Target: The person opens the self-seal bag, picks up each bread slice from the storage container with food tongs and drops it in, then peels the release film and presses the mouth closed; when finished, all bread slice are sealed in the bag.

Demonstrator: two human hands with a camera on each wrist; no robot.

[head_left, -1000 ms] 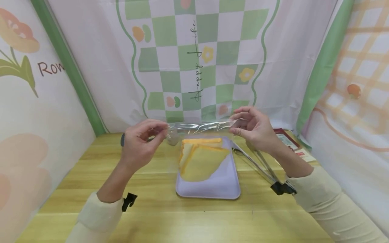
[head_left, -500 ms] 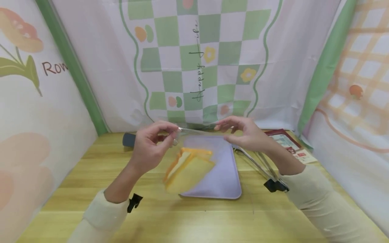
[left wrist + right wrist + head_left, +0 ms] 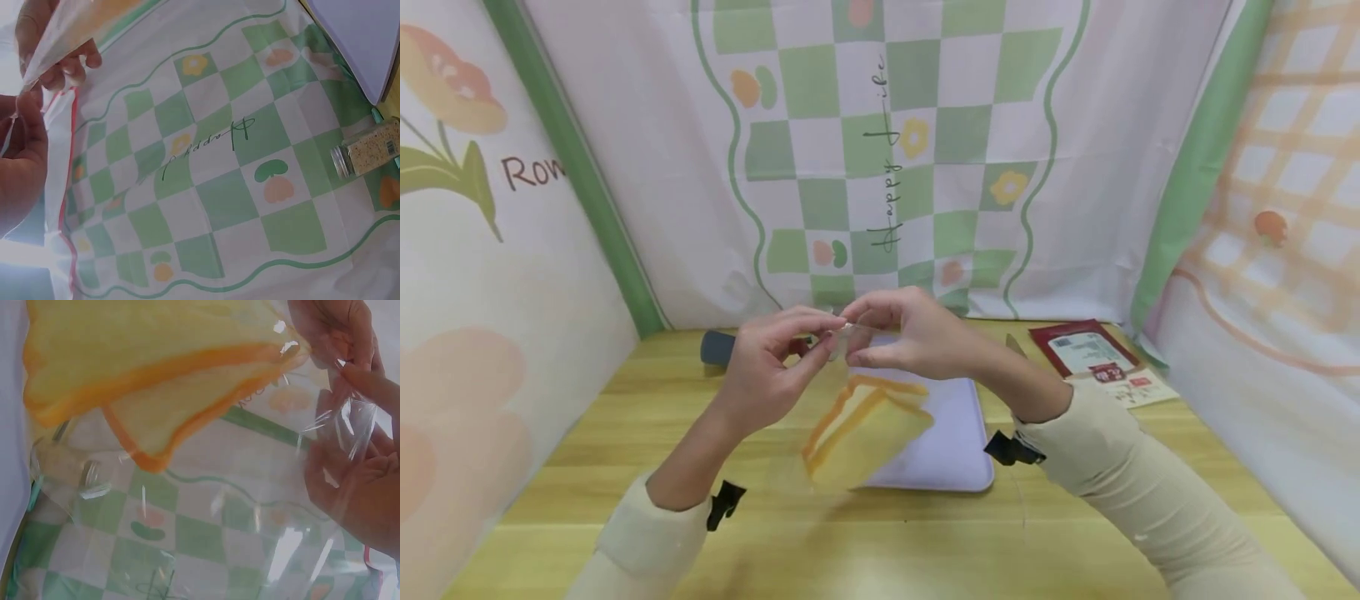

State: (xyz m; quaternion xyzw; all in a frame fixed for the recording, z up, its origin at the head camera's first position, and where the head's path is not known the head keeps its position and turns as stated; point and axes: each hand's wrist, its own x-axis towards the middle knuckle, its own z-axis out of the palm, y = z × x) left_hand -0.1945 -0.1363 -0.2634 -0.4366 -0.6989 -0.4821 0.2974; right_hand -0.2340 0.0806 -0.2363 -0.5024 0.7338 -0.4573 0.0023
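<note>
Slices of yellow bread with orange crusts (image 3: 868, 433) hang inside a clear plastic bag (image 3: 219, 487), over the left side of the lilac tray (image 3: 955, 450). With thumb and fingertips, my left hand (image 3: 771, 362) pinches the bag's mouth. My right hand (image 3: 917, 333) is right beside it, its curled fingers around the gathered film; its fingertips meet those of the left. Through the film in the right wrist view, the bread (image 3: 162, 369) shows as overlapping slices. In the left wrist view, the bag's pale corner (image 3: 53, 47) runs up from between both hands.
A dark cylindrical object (image 3: 717, 348) lies behind my left hand. The left wrist view has a clear jar of grainy contents (image 3: 375, 150) with a silvery lid. A red and white packet (image 3: 1097, 358) lies at the back right of the wooden table (image 3: 887, 550). Metal tongs (image 3: 1015, 344) are mostly hidden behind my right arm.
The bag's mouth, stretched wide between both hands earlier, is now gathered together. My right hand has moved left to meet my left hand, and the bagged bread has shifted left over the tray.
</note>
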